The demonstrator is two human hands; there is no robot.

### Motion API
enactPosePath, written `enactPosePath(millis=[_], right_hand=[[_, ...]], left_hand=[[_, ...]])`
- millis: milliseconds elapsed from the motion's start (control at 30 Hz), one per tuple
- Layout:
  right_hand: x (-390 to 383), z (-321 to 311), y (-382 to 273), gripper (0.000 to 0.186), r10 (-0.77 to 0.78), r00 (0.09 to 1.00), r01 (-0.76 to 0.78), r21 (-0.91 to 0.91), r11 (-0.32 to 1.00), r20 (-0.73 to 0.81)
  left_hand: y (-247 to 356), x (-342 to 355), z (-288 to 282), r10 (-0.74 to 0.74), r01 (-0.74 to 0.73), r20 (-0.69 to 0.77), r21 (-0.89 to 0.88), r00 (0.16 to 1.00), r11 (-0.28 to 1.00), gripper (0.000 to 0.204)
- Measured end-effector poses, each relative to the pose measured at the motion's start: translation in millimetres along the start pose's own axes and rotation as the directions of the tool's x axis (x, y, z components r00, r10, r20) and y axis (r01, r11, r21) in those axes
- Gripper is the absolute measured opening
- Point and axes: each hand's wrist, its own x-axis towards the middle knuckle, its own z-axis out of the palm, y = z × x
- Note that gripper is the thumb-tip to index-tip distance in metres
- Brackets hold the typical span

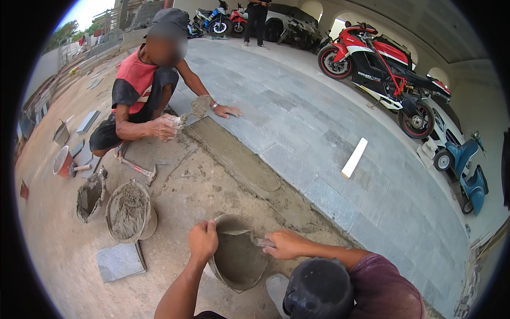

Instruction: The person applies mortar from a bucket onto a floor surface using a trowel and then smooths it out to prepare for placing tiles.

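Observation:
My left hand [203,240] is closed over the left rim of a grey mortar bucket [238,280]. In my right hand [288,244] is the handle of a trowel [260,242], which reaches over the bucket's right rim. Its blade is partly hidden against the bucket's inner wall. Wet grey mortar [240,257] lies inside the bucket. Just beyond it, a strip of wet mortar [239,157] runs along the edge of the laid grey stone tiles [332,199].
A crouching co-worker [139,80] holds a mortar-laden trowel [200,106] at the strip's far end. Left stand a full mortar bucket [127,211], another bucket [90,196], a hammer [139,169] and loose tiles [120,262]. A white bar [354,158] lies on the paving; motorbikes [385,69] stand behind.

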Motion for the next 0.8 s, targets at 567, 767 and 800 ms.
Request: enactPosePath(millis=[567, 767, 800], right_hand=[[-9.2, 7.4, -11.9, 0.035, 0.041, 0.998, -0.040, 0.034, 0.999, -0.042], [-13.3, 7.9, -13.0, 0.035, 0.051, 0.998, -0.049, 0.062, 0.997, -0.043], [-13.3, 8.5, -12.7, 0.036, 0.052, 0.998, -0.049, 0.066, 0.997, -0.044]], left_hand=[[-6.2, 4.3, 4.0, -0.004, 0.004, -0.003, 0.029, 1.000, 1.000, 0.042], [-3.3, 3.2, 5.3, 0.011, -0.011, 0.000, 0.050, 1.000, 0.999, 0.043], [-1.7, 2.7, 5.5, 0.007, -0.007, 0.005, 0.051, 1.000, 0.999, 0.043]])
